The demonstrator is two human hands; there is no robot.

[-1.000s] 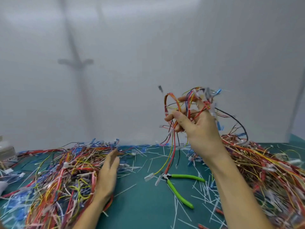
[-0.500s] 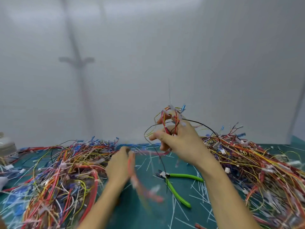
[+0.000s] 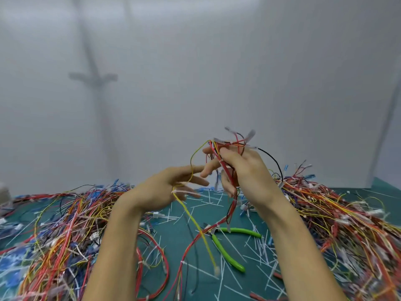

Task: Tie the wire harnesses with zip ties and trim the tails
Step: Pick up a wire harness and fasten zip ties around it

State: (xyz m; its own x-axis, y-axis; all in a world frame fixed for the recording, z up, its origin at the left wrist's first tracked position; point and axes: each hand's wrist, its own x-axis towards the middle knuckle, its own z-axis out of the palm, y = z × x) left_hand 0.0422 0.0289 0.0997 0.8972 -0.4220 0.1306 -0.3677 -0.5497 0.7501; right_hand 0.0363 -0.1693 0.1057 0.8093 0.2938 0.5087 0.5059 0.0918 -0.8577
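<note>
View: head camera, looking forward and down over a green mat [image 3: 175, 233] set against a pale wall [image 3: 195, 83].
Right hand [image 3: 245, 170]: raised above the mat, its fingers curled tight round a wire harness [image 3: 237, 143].
Wire harness: a bunch of red, yellow and black leads held in the air. White connector ends stick up past the fingers, and loose leads hang down toward the mat.
Left hand [image 3: 165, 187]: level with the right hand and just beside it, fingers straight and spread, wrapped round nothing.
Yellow wire [image 3: 195, 222]: 1 lead from the held harness. It loops over to the left hand, lies across its fingers and drops away below; its lower end is blurred.
Cutters [image 3: 227, 250]: green-handled, lying flat on the mat between the 2 forearms, untouched by either hand.
Trimmed tails [image 3: 256, 248]: many white strips scattered on the mat around the cutters.
Left pile [image 3: 65, 224]: a tangle of coloured harnesses covering the mat left of the left forearm.
Right pile [image 3: 347, 218]: a second tangle, right of the right forearm.
</note>
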